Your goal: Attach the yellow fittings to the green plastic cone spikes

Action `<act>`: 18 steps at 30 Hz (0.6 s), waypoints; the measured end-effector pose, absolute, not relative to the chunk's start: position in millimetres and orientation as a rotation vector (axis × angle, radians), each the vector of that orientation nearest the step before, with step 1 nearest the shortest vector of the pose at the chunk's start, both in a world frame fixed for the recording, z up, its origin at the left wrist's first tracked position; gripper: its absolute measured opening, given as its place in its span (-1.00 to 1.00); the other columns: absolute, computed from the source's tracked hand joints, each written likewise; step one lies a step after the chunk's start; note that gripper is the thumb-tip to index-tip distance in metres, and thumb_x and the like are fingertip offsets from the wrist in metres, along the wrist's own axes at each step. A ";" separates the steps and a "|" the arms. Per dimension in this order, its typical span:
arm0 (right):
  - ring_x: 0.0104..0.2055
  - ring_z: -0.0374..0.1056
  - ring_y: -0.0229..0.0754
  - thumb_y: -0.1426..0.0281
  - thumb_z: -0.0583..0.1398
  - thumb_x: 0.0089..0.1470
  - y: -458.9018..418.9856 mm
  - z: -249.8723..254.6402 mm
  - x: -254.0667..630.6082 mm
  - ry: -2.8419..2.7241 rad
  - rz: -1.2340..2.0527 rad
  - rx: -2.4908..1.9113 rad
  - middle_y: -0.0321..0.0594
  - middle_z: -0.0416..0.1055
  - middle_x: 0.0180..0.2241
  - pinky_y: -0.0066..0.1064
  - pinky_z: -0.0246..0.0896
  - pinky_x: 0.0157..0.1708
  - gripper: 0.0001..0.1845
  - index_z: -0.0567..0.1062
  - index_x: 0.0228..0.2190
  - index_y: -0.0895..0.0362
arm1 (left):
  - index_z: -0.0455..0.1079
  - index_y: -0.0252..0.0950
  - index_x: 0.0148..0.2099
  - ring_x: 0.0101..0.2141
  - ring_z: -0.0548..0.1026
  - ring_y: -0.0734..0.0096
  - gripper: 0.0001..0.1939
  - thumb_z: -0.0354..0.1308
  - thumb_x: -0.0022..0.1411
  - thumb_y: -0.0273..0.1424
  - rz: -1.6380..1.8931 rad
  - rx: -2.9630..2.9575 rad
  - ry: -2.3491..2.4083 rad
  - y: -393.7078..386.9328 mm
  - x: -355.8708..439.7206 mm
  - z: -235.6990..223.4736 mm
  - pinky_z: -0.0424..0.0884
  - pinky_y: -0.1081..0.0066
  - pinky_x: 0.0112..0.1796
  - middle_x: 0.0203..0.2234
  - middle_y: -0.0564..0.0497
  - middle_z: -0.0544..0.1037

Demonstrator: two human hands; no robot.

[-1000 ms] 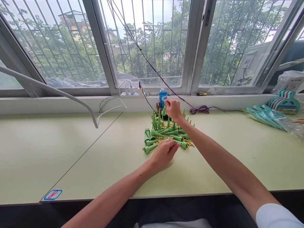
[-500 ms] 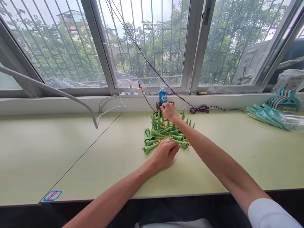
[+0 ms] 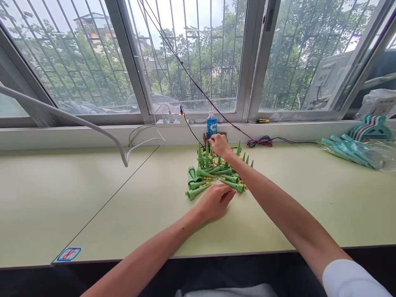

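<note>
Green plastic spikes, cone-shaped with wide ribbed collars, make up a cluster in the middle of the table; one lying spike (image 3: 198, 192) is at its near left. At the back, several spikes (image 3: 207, 156) stand with their points up. My left hand (image 3: 217, 200) rests at the near edge of the cluster with its fingers curled together, close to a lying spike (image 3: 234, 185). Its palm side is hidden. My right hand (image 3: 220, 145) is closed above the standing spikes; whatever its fingers pinch is too small to tell. Small yellow pieces (image 3: 208, 178) lie among the spikes.
A blue-labelled bottle (image 3: 212, 125) stands behind the cluster by the window sill. A bundled cable (image 3: 260, 141) lies to its right. Teal hangers (image 3: 352, 150) in clear plastic are at the far right. A white curved cable (image 3: 93, 123) crosses the left side.
Both hands stay almost in the same place. The left fingers have shifted very slightly; the spikes look unmoved.
</note>
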State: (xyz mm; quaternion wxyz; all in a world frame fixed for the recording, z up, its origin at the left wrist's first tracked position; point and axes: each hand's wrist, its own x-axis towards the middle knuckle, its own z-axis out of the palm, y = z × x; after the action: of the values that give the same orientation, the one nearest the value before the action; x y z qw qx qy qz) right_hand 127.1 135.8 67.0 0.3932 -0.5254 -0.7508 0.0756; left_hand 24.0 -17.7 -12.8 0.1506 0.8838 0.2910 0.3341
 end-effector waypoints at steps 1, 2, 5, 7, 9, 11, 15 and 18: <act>-0.61 0.25 -0.23 0.43 0.04 0.27 135.8 66.6 127.0 -1.906 0.202 -1.334 -0.22 0.30 -0.63 -0.40 0.10 -0.54 -0.71 0.44 -0.46 0.18 | 0.10 -0.30 -0.53 -0.56 0.15 0.53 -0.65 -0.08 0.34 -0.40 0.956 2.541 0.839 -17.7 23.9 -12.7 0.06 0.45 -0.47 -0.63 0.10 0.25; -0.63 0.25 -0.24 0.43 0.04 0.26 135.8 66.1 127.1 -1.905 0.209 -1.334 -0.23 0.29 -0.63 -0.40 0.10 -0.54 -0.72 0.44 -0.45 0.18 | 0.11 -0.30 -0.53 -0.56 0.16 0.53 -0.65 -0.08 0.35 -0.40 0.954 2.544 0.842 -17.7 23.8 -12.6 0.06 0.45 -0.47 -0.63 0.10 0.26; -0.63 0.24 -0.23 0.43 0.06 0.26 135.0 64.5 128.4 -1.898 0.221 -1.340 -0.22 0.31 -0.62 -0.39 0.09 -0.56 -0.79 0.44 -0.38 0.20 | 0.14 -0.30 -0.53 -0.56 0.18 0.53 -0.65 -0.08 0.35 -0.40 0.953 2.554 0.846 -17.5 23.6 -12.6 0.07 0.45 -0.47 -0.62 0.09 0.28; -0.63 0.24 -0.23 0.44 0.06 0.25 132.5 64.3 130.2 -1.886 0.205 -1.335 -0.20 0.34 -0.59 -0.41 0.06 -0.57 -0.83 0.43 -0.29 0.22 | 0.16 -0.30 -0.53 -0.56 0.19 0.53 -0.65 -0.08 0.35 -0.39 0.951 2.560 0.849 -17.6 23.5 -12.5 0.08 0.46 -0.48 -0.61 0.08 0.30; -0.62 0.23 -0.23 0.44 0.06 0.25 126.7 65.3 131.9 -1.861 0.134 -1.326 -0.18 0.37 -0.56 -0.43 0.01 -0.58 -0.83 0.41 -0.20 0.24 | 0.19 -0.30 -0.52 -0.56 0.21 0.53 -0.65 -0.07 0.35 -0.39 0.942 2.566 0.852 -18.1 23.5 -12.0 0.09 0.46 -0.48 -0.61 0.07 0.31; -0.60 0.22 -0.22 0.43 0.03 0.26 116.4 66.9 132.8 -1.817 0.001 -1.338 -0.16 0.38 -0.56 -0.43 -0.04 -0.58 -0.80 0.39 -0.18 0.26 | 0.22 -0.30 -0.51 -0.56 0.22 0.52 -0.65 -0.07 0.35 -0.39 0.933 2.573 0.857 -19.1 23.5 -11.0 0.10 0.46 -0.47 -0.60 0.07 0.33; -0.47 0.31 -0.17 0.37 -0.05 0.31 85.6 62.9 131.0 -1.790 -0.234 -1.308 -0.10 0.43 -0.44 -0.43 -0.03 -0.48 -0.74 0.38 -0.24 0.22 | 0.25 -0.30 -0.51 -0.56 0.23 0.51 -0.65 -0.07 0.35 -0.38 0.921 2.578 0.853 -21.1 23.7 -9.3 0.12 0.45 -0.46 -0.60 0.07 0.34; -0.42 0.33 -0.18 0.33 -0.07 0.32 63.4 48.1 128.4 -1.957 -0.309 -1.292 -0.12 0.45 -0.38 -0.43 -0.05 -0.45 -0.69 0.39 -0.31 0.17 | 0.27 -0.30 -0.51 -0.57 0.21 0.51 -0.64 -0.07 0.35 -0.38 0.930 2.569 0.853 -21.4 23.8 -9.3 0.12 0.44 -0.46 -0.62 0.07 0.33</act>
State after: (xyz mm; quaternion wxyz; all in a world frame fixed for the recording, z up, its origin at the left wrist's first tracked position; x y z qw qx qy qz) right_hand 128.4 63.4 48.1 0.3784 -0.5056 -0.7659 -0.1211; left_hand 23.8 -21.4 -9.3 0.1393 0.8888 0.2950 0.3218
